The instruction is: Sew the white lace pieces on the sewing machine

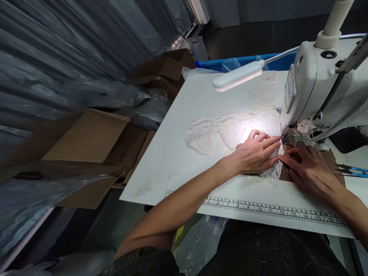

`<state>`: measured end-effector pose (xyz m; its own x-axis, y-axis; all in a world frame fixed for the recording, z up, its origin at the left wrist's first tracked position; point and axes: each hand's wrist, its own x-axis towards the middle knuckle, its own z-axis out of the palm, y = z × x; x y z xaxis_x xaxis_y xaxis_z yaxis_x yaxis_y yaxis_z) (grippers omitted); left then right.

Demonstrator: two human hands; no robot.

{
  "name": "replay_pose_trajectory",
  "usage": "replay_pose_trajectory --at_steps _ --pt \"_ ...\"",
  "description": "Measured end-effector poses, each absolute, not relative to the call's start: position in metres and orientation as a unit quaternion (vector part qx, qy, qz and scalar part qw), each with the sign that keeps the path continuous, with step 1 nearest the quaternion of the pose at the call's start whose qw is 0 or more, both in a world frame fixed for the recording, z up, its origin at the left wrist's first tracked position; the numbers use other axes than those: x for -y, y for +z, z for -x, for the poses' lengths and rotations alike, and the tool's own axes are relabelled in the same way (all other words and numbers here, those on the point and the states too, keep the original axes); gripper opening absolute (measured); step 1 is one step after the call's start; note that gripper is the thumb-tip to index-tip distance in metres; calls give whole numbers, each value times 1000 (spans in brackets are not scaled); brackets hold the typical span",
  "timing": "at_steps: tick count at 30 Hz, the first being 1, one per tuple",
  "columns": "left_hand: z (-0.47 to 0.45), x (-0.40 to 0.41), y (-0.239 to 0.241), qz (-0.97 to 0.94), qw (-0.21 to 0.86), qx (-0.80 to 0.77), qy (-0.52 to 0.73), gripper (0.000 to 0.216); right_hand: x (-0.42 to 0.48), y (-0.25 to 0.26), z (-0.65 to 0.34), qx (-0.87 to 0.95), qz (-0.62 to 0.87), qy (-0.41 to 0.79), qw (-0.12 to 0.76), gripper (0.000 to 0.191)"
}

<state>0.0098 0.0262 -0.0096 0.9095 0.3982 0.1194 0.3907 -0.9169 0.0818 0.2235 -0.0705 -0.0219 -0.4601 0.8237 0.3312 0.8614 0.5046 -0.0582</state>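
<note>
White lace fabric lies across the sewing table, its right end under the needle area of a white sewing machine. On the lace just left of the presser foot, my left hand rests flat with its fingers stretched out. My right hand is to the right of the lace, its fingers bent and closed. Its thumb and forefinger appear to grip the lace edge close to my left fingertips, though the contact is partly hidden. A lit lamp shines on the lace.
Blue-handled thread snips lie right of my right hand, near a black flat object. A printed ruler runs along the table's front edge. Cardboard boxes and plastic sheeting stand left of the table.
</note>
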Motion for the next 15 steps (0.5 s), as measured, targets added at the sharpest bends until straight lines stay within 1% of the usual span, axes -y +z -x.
replay_pose_trajectory --at_steps 5,11,15 --pt "-11 -27 -10 -974 50 -210 69 49 72 -25 -225 845 512 -36 151 37" --pt "-11 -26 -12 -970 75 -217 75 50 72 -26 -226 842 510 -27 172 37" --pt "-11 -26 -13 -967 87 -223 82 48 70 -25 -227 840 515 -13 169 39"
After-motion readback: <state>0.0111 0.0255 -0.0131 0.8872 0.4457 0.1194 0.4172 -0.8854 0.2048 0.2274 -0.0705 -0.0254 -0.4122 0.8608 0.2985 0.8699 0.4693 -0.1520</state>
